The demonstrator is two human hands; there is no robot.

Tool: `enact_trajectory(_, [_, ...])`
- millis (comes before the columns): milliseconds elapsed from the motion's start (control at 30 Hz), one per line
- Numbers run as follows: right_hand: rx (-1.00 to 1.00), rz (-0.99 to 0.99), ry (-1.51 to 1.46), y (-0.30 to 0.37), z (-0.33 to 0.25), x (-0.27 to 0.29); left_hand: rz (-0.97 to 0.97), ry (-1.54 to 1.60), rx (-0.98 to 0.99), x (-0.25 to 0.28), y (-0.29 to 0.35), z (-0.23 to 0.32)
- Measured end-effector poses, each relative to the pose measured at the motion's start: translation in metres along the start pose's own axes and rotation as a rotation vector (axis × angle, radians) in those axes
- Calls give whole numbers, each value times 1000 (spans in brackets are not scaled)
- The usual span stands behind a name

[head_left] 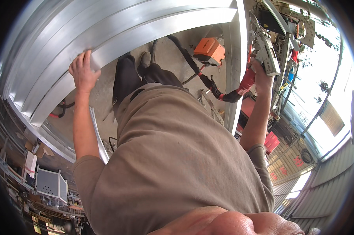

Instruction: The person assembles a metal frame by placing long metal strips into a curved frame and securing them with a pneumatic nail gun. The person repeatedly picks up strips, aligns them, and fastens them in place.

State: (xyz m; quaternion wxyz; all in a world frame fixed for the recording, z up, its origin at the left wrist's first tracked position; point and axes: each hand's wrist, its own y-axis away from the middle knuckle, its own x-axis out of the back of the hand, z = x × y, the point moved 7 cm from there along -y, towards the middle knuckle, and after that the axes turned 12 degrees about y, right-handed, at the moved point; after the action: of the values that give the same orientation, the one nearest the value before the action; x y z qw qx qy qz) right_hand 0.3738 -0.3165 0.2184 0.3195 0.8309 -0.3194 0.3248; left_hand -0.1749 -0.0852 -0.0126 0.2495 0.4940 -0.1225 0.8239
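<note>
My left hand (84,73) rests on the edge of a shiny metal frame with long parallel slats (118,37). Its fingers lie over the slat and the thumb stands apart from them. On the right, my right hand (261,76) is wrapped round a handheld welding gun (268,53) with a pale grey body, its narrow end pointing up and away. A thick hose (245,84), wrapped in red and black, runs from the gun down toward the floor. Beside that hand stands the frame's upright side bar (234,62); part of the gun's grip is hidden by my fingers.
An orange box-shaped machine (209,51) sits on the concrete floor within the frame, near the black hose (186,55). Cluttered tools and a red case (272,141) lie right of the frame. A grey perforated cabinet (50,183) stands at lower left. Corrugated wall (330,172) at right.
</note>
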Motion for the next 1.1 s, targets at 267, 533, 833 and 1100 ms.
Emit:
enact_trajectory(267, [21,-28,-15,-3,-4,-1,17,4,-13,2,0,2])
enact_trajectory(533, [-13,13,25,-7,0,1,-44,-6,39,-2,2,-3])
enact_trajectory(833, [-7,4,303,-37,-23,17,-39,-7,40,-3,2,-5])
enact_trajectory(1100, [42,-201,887,-131,-67,18,-41,-12,47,-4,1,-3])
